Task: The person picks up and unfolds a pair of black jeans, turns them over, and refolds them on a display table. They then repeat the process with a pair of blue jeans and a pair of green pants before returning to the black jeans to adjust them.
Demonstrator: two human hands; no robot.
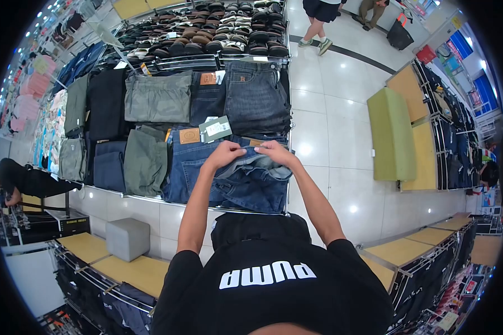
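Left hand (227,154), right hand (275,153): fingers (240,152) pinching waistband (251,152). Jeans (257,191), nearside of fingers: likely soft, weighty; best held there.

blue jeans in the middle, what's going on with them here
A person's left hand and right hand both hold blue jeans at the near corner of a clothing display. The jeans are partly bunched. Green trousers lie to the left; footwear sits in rows beyond.

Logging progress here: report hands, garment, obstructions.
Left hand and right hand gripping blue denim jeans by far edge. Jeans rumpled. Green rectangular card tag beyond left hand; nothing visibly blocking.
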